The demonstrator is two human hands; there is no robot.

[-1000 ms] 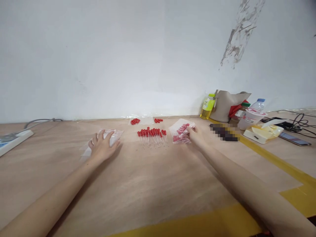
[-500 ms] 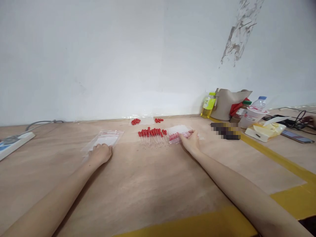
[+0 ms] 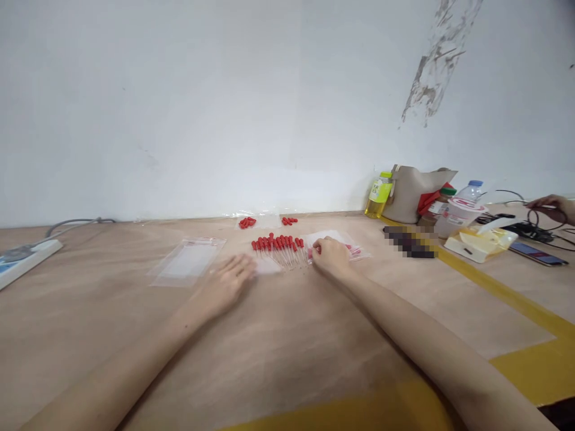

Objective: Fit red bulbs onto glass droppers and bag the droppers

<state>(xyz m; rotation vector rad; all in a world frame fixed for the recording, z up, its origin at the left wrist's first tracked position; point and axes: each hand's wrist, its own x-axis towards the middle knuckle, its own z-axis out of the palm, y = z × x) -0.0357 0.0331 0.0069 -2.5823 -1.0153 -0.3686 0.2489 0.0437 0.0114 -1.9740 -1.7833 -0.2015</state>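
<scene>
My left hand (image 3: 233, 278), smeared by motion, has its fingers closed on the edge of a clear plastic bag (image 3: 268, 266) that reaches toward the droppers. Beyond it lies a row of several thin glass droppers (image 3: 281, 245) with red rubber bulbs pointing to the wall. At the row's right end, my right hand (image 3: 333, 256) rests with curled fingers over filled zip bags (image 3: 357, 251) showing red bulbs inside; its fingertips are partly hidden, so what they grip cannot be seen. On the left lies a stack of flat zip bags (image 3: 187, 263).
Loose red bulbs (image 3: 247, 222) lie on plastic by the wall. A power strip (image 3: 29, 263) sits far left. To the right stand a yellow-capped bottle (image 3: 378, 194), a beige bag (image 3: 406, 194), a cup (image 3: 460, 218), tissues (image 3: 483, 242) and a phone (image 3: 539, 254). Another person's hand (image 3: 550, 206) touches cables.
My left hand has left the zip bag stack and moved right with a clear bag. My right hand has shifted slightly left, its fingers now curled near the dropper row.
</scene>
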